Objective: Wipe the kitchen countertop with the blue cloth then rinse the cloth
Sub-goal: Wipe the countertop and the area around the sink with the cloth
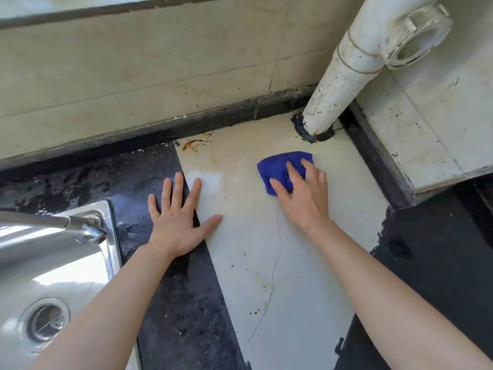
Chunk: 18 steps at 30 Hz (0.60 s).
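The blue cloth [277,166] is pressed onto the countertop [266,249] by the right hand [304,198] – fingers spread over it (near the white pipe [336,84]). The left hand [176,222] is laid flat, fingers spread, beside the sink [66,276].

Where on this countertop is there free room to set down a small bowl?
The pale countertop nearest the camera is bare, bordered by the dark strip beside the sink and a dark patch on the right. Crowded farther back: left hand, right hand pressing the blue cloth, white pipe.
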Motion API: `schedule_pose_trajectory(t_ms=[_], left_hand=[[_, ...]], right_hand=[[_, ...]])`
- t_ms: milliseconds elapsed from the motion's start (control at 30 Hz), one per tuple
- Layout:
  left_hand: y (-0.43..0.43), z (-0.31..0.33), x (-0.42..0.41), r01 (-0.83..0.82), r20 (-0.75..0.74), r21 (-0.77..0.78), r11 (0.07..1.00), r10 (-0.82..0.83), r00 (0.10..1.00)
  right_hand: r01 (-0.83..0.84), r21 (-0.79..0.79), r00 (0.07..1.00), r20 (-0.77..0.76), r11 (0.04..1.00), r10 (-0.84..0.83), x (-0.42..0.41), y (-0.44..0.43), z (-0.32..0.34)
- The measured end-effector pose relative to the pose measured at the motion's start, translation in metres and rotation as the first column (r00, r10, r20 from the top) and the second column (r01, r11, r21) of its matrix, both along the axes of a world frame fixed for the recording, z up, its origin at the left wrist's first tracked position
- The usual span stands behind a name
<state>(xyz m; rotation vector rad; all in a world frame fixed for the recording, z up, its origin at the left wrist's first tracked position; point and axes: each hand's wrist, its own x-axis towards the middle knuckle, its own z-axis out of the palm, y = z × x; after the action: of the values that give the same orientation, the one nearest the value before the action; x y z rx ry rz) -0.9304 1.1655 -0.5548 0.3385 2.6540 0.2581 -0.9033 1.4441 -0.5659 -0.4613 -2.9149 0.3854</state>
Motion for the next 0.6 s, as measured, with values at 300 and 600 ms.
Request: schedule_pose_trajectory(t_ms=[300,600], left_hand=[[-0.092,0.018,0.036,-0.144,-0.313,0.018,0.989,0.143,0.939],[-0.103,0.016,0.078,-0.037,-0.428,0.039,0.999,0.05,0.902]], right_hand=[[0.062,0.005,0.997,0.046,0.998,-0.062,-0.113,-0.134,0.01],[-0.217,-0.052,0.976,0.01,0.975,0.218,-0.075,-0.093,0.008]])
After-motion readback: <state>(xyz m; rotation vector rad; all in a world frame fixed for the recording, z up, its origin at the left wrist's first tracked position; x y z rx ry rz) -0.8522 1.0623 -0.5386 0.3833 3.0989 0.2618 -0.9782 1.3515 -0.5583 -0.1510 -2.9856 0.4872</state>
